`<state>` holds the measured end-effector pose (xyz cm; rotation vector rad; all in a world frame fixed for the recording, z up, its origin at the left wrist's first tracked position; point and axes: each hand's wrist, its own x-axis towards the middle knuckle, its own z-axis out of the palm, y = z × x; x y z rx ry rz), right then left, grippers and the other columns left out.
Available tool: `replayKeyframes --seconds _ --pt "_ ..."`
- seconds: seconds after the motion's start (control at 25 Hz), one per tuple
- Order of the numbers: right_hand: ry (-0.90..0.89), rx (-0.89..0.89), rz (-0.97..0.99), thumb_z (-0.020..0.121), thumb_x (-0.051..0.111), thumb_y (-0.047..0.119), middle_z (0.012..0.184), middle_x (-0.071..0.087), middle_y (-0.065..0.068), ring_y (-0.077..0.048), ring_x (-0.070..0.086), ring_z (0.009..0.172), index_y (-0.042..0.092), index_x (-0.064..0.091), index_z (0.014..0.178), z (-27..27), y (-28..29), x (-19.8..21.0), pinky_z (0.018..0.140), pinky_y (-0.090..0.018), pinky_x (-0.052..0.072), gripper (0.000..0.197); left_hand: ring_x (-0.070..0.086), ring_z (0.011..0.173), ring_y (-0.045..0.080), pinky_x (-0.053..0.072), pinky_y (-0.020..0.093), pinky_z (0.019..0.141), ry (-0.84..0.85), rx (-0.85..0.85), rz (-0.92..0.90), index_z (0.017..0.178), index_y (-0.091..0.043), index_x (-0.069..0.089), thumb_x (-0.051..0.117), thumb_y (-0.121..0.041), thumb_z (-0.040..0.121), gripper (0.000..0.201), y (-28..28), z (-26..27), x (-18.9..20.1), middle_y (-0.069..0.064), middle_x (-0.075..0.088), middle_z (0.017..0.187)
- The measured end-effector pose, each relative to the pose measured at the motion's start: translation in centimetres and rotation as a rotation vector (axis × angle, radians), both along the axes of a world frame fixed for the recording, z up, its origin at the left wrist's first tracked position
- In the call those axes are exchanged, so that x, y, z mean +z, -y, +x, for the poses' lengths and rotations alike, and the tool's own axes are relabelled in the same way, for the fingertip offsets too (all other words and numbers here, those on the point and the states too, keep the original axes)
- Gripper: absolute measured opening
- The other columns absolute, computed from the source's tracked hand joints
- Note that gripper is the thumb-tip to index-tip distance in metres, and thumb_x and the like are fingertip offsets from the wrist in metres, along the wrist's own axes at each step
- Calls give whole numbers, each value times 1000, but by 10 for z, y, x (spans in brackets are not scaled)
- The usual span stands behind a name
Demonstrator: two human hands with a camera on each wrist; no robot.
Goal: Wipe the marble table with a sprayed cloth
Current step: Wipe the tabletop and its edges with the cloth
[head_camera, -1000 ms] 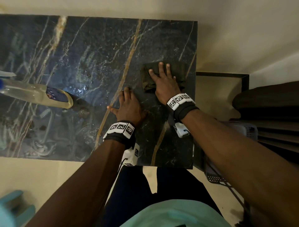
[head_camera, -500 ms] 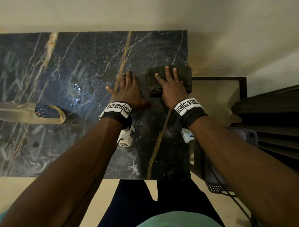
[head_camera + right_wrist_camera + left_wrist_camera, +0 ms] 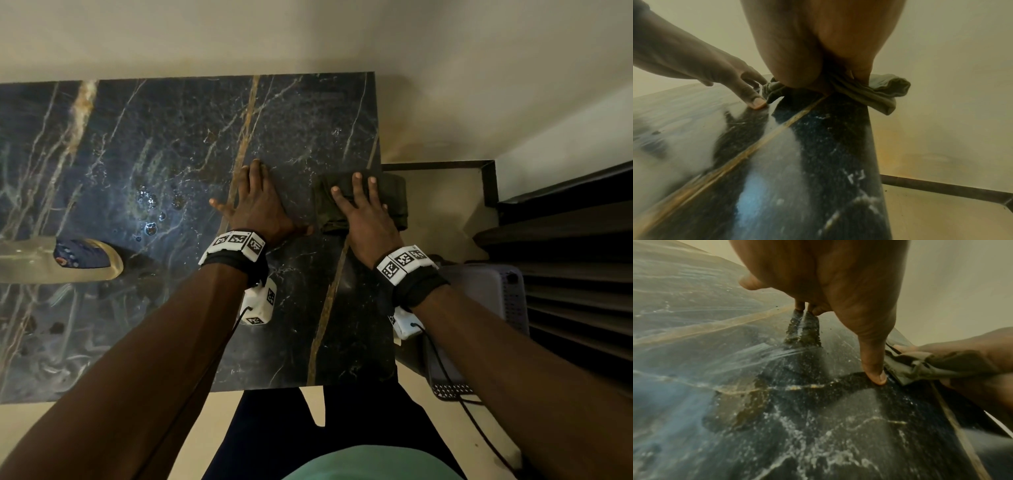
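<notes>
The dark marble table (image 3: 178,144) with gold and white veins fills the head view; wet streaks and droplets (image 3: 150,212) lie left of centre. A dark olive cloth (image 3: 394,192) sits at the table's right edge, part of it hanging past the edge. My right hand (image 3: 359,205) presses flat on the cloth with straight fingers. In the right wrist view the cloth (image 3: 879,94) bunches under the palm. My left hand (image 3: 257,202) lies flat on the bare marble just left of the cloth, its thumb (image 3: 873,369) almost touching the cloth (image 3: 925,366).
A clear spray bottle (image 3: 58,260) with a blue label lies on its side at the table's left. Right of the table are a dark metal frame (image 3: 486,178), a grey perforated basket (image 3: 489,301) and dark slatted furniture (image 3: 575,260). A cream wall lies beyond the far edge.
My right hand has slid the cloth rightwards to the table's edge, so it now overhangs. My left hand has moved up beside it, staying flat on the marble.
</notes>
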<state>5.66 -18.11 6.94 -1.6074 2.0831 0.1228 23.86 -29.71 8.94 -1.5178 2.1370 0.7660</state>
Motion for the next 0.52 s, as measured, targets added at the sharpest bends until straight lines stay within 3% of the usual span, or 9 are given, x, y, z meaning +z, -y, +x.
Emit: replayKeyframes --seconds 0.32,0.52 --pt "40 -67 21 97 50 6 167 -8 -12 -41 -8 152 32 15 159 -35 74 9 112 -67 29 76 -20 157 25 -2 86 106 0 -10 -13 163 -16 -14 71 -91 53 158 2 2 -5 -2 -21 171" --pt "34 -61 10 97 52 9 167 -8 -12 -40 -9 152 30 16 159 -24 54 9 113 -66 27 75 -20 157 24 -1 86 109 -1 9 -12 162 -16 -17 73 -88 55 158 0 1 -3 -3 -22 171"
